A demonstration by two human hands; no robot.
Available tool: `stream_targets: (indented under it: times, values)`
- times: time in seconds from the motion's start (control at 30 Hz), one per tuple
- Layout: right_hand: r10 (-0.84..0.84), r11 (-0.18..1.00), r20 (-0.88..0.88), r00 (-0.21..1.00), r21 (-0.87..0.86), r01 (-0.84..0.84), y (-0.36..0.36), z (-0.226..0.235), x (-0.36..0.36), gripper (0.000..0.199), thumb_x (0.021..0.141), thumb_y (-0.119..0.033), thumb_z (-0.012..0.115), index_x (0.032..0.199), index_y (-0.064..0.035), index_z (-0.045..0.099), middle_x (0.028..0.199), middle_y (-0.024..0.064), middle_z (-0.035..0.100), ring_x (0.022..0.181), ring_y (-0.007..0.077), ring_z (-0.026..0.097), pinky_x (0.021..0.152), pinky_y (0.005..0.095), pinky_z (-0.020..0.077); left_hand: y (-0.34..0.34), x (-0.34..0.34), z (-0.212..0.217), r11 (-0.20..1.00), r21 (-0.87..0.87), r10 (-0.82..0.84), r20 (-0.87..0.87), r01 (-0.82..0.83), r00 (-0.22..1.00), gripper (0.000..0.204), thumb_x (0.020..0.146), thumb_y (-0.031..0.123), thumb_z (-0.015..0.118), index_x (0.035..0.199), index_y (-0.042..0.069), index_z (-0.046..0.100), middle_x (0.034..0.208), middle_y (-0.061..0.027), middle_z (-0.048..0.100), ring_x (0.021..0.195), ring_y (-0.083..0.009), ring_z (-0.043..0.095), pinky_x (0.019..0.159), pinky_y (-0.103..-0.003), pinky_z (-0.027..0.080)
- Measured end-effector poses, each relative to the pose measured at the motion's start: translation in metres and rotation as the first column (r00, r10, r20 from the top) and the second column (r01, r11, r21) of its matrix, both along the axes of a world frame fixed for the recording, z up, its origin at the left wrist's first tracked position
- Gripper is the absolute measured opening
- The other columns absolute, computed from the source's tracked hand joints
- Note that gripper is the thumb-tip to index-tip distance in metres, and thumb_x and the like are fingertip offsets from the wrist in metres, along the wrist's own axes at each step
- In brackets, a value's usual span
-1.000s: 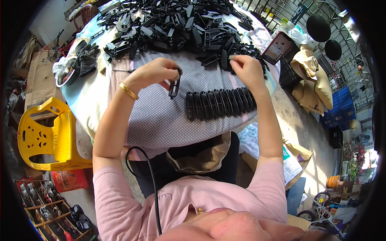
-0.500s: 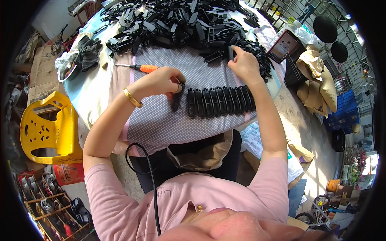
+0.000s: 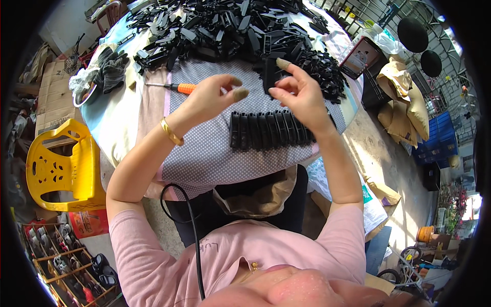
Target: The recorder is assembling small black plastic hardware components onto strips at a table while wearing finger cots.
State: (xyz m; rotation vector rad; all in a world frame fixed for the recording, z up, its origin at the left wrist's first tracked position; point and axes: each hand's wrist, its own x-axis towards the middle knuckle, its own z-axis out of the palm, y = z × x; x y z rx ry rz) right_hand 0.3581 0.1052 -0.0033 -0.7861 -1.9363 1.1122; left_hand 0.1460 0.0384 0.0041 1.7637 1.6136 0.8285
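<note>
My left hand [image 3: 221, 96] is above the patterned cloth with thumb and fingers apart, nothing between them. My right hand [image 3: 300, 96] has its fingertips against the edge of a long black plastic piece [image 3: 269, 77], which it appears to hold upright in front of the pile. Both hands wear dull coverings on some fingertips. Just below them, a row of black plastic pieces [image 3: 271, 130] stands side by side on the cloth; my right wrist hides its right end.
A big pile of loose black plastic pieces [image 3: 215, 30] covers the table's far side. An orange-handled screwdriver [image 3: 185, 88] lies left of my left hand. Grey gloves [image 3: 112, 69] rest farther left. A phone [image 3: 360, 57] leans at the right edge. A yellow chair [image 3: 61, 163] stands at left.
My left hand has let go of a black piece at the row's left end and risen. My right hand has moved left from the pile with a piece. The row's left end now reaches farther left.
</note>
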Motion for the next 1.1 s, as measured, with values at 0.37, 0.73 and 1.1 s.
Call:
stream_targets:
  times: [0.37,0.73,1.1]
  values:
    - [-0.462,0.716,0.229,0.857,0.666,0.208,0.039,-0.003,0.024,0.015,0.077,-0.018,0.065,0.087,-0.0069,0.070,0.083,0.0120,0.066,0.070,0.0271,0.064,0.063,0.0329,0.0504,0.020,0.007,-0.018,0.971,-0.167,0.031,0.799,0.172,0.601,0.032,0.092,0.019,0.052,0.116,-0.002,0.052,0.093,-0.0078,0.061,0.084,-0.0161,0.062,0.076,-0.029,0.053]
    - [-0.516,0.776,0.634,0.577,0.631,0.001,0.058,-0.020,0.039,0.016,0.076,-0.021,0.064,0.085,-0.0094,0.070,0.084,0.0132,0.063,0.081,0.0310,0.061,0.071,0.0408,0.0482,0.017,0.004,-0.023,0.925,-0.136,0.024,0.953,0.356,0.302,0.032,0.095,0.015,0.044,0.120,-0.004,0.048,0.095,-0.0108,0.057,0.087,-0.0232,0.062,0.083,-0.040,0.053]
    - [-0.470,0.817,0.624,0.624,0.576,0.040,0.055,-0.017,0.041,0.018,0.074,-0.015,0.064,0.089,-0.0061,0.067,0.087,0.0141,0.064,0.084,0.0307,0.061,0.076,0.0390,0.0484,0.014,0.009,-0.020,0.983,-0.153,0.088,0.880,0.104,0.467,0.022,0.089,0.016,0.048,0.106,0.003,0.053,0.081,-0.0041,0.053,0.065,-0.0121,0.051,0.065,-0.026,0.048]
